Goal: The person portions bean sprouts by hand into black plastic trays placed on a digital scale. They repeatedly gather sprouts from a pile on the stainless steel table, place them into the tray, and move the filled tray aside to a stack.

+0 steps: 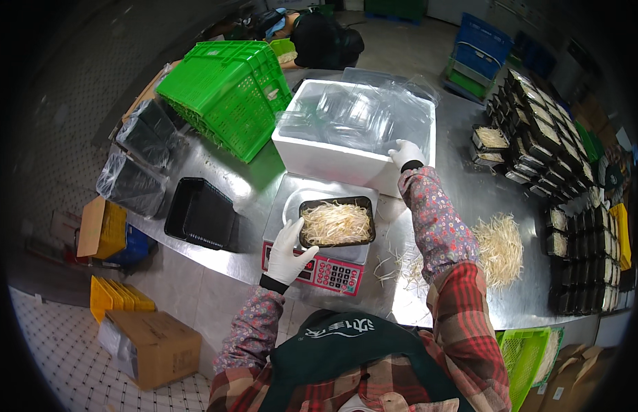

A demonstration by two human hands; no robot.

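A black plastic tray (373, 233) of bean sprouts (335, 222) rests on the steel pan of a red electronic scale (339, 275). My left hand (289, 252), in a white glove, has its thumb and fingers around the tray's near left corner. Beyond the scale stands a white foam box (329, 162) heaped with clear plastic lids (355, 113). My gloved right hand (407, 153) reaches over the box's near rim at its right end. Its fingertips are among the lids, and whether they grip one is unclear.
An empty black tray (200, 213) and bagged tray stacks (131, 183) lie left. A green crate (226, 92) tilts behind them. Loose sprouts (496, 252) lie right on the steel table (452, 201), near stacked filled trays (543, 129). Another person (324, 41) is bent beyond the table.
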